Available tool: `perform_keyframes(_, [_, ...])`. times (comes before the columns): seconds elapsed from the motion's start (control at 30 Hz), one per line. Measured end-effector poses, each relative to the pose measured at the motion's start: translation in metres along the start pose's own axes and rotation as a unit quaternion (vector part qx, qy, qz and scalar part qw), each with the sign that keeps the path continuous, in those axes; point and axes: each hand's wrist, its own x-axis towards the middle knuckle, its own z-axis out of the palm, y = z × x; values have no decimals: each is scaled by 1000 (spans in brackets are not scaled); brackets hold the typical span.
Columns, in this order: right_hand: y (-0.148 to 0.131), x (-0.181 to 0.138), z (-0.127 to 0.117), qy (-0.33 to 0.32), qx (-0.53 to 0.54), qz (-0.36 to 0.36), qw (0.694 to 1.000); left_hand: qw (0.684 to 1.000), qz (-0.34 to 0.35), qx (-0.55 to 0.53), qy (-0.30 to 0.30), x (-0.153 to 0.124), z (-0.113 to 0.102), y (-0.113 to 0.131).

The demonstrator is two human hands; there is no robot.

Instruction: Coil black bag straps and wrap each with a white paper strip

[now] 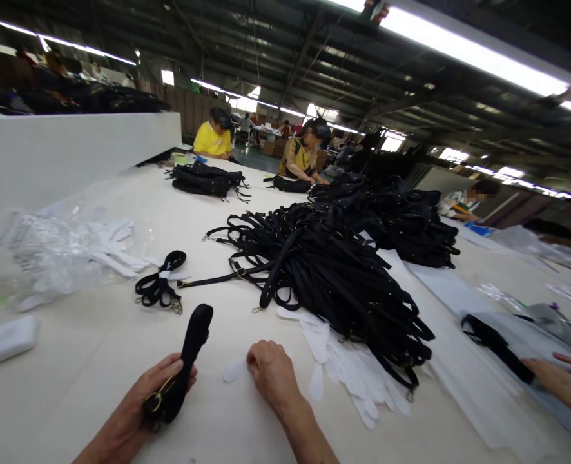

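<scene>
My left hand (133, 403) is wrapped round a folded black strap (191, 348) with gold-coloured metal fittings, held above the table. To its right, my right hand (272, 372) has its fingers curled down at the tabletop, closed on the end of a white paper strip (234, 370). Beyond my left hand lies a coiled black strap (158, 288) with a white band round its middle. A big heap of loose black straps (324, 270) spreads ahead of my right hand. Several white strips (348, 367) lie fanned out under the heap's near edge.
Clear plastic bags with white strips (73, 248) lie at left, near a white box-like object (6, 341). Black bundles (208, 179) and a dark pile (392, 216) are farther back. At right, a co-worker's hands (561, 380) touch a black item. Other people stand behind the table.
</scene>
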Motion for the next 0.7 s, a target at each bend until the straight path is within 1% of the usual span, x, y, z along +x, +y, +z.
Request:
perform_keyframes(0.07, [-3, -2, 3, 9, 66, -5, 998, 1000, 10, 4, -8, 3, -4, -4])
perform_keyframes(0.1, [-5, -3, 5, 12, 116, -2, 993, 1000, 15, 21, -13, 6, -7, -7])
perform_keyframes(0.17, [-14, -3, 11, 13, 246, 23, 969, 997, 32, 70, -22, 13, -12, -11])
perform_keyframes(0.23, [-25, -2, 18, 1, 389, 61, 919, 990, 63, 119, -40, 17, -14, -12])
perform_keyframes(0.3, [-36, 1, 24, -7, 513, 92, 853, 981, 94, 157, -58, 17, -10, -11])
perform_keyframes(0.37, [-44, 5, 30, -7, 598, 104, 795, 975, 104, 185, -62, 15, -5, -9])
perform_keyframes(0.43, [-49, 7, 35, -12, 644, 108, 757, 975, 96, 192, -51, 12, -1, -10])
perform_keyframes(0.5, [-51, 9, 38, -28, 665, 112, 738, 979, 89, 180, -41, 11, 1, -12])
perform_keyframes(0.57, [-51, 8, 39, -41, 673, 117, 729, 979, 82, 183, -32, 12, 0, -15])
perform_keyframes(0.63, [-50, 5, 39, -59, 667, 123, 733, 972, 80, 219, -31, 14, -3, -14])
perform_keyframes(0.7, [-48, -2, 40, -87, 654, 134, 739, 952, 92, 290, -42, 16, -9, -10])
